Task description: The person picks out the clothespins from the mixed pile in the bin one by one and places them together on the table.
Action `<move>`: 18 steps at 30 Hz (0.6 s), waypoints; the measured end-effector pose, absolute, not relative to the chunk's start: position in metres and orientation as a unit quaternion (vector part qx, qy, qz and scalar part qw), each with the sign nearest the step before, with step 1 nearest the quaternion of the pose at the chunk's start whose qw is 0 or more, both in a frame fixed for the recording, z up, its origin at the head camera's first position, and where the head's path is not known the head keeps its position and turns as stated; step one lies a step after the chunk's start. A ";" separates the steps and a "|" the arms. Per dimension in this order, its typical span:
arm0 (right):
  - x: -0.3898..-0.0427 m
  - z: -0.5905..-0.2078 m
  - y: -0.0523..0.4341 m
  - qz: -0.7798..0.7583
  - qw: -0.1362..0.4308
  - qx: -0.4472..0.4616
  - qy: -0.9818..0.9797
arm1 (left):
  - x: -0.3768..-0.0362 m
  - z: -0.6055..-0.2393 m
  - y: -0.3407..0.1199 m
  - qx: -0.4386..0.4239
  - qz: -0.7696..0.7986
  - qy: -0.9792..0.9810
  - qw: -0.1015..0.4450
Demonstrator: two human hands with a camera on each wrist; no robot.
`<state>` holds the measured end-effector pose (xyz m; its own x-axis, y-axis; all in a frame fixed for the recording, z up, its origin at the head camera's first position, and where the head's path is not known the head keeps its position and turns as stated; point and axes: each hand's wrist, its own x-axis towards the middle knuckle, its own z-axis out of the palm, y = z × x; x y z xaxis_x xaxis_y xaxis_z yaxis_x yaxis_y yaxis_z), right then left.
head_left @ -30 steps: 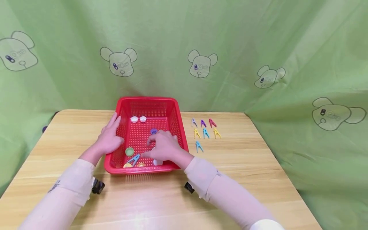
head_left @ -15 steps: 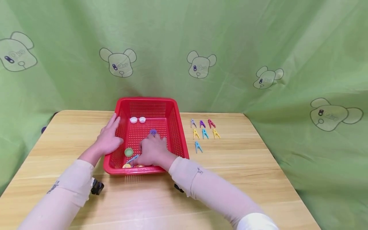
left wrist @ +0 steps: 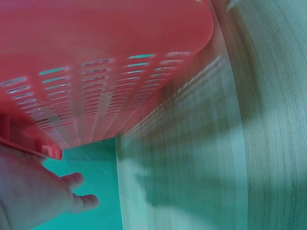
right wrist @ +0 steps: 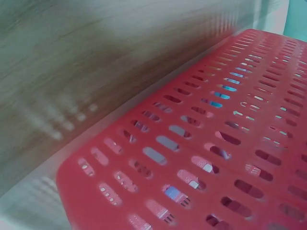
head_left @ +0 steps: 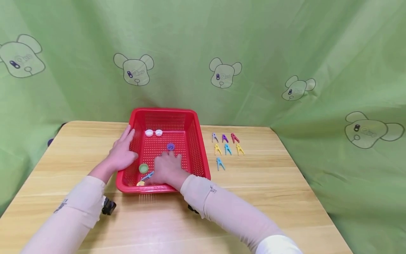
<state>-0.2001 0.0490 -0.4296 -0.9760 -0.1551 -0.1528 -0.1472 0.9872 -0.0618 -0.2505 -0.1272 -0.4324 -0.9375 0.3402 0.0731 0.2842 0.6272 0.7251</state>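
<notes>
In the head view, my left hand (head_left: 121, 154) rests on the left rim of a red plastic basket (head_left: 205, 165), thumb on the inner side and straight fingers outside. Two fingers (left wrist: 86, 202) stick out past the wall in the left wrist view. My right hand (head_left: 167, 169) reaches down inside the basket's front, back of the hand up. Its fingertips are hidden, so I cannot tell what it holds. Left of it lies a blue clothespin (head_left: 147, 176), with a yellow cap (head_left: 140, 183) and a green cap (head_left: 143, 168) close by. Just beyond its fingers sits a purple cap (head_left: 170, 146).
Two white caps (head_left: 149, 132) lie at the basket's back left. Right of the basket, several clothespins (head_left: 227, 149) in yellow, blue, purple and red stand in rows on the wooden table (head_left: 266, 176). A green curtain (head_left: 177, 70) hangs behind.
My right hand has moved left and lower in the basket, and now covers the orange-yellow cap by the front wall. The left hand stays at the rim.
</notes>
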 end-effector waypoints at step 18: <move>-0.203 -0.438 0.051 -0.097 0.108 -0.076 0.986 | -0.252 -0.436 -0.129 0.179 0.392 0.902 0.028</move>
<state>-0.2033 0.0510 -0.4383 -0.9651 -0.1705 -0.1987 -0.1284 0.9696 -0.2082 -0.2525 -0.1286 -0.4359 -0.9344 0.3448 0.0894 0.3006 0.6287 0.7172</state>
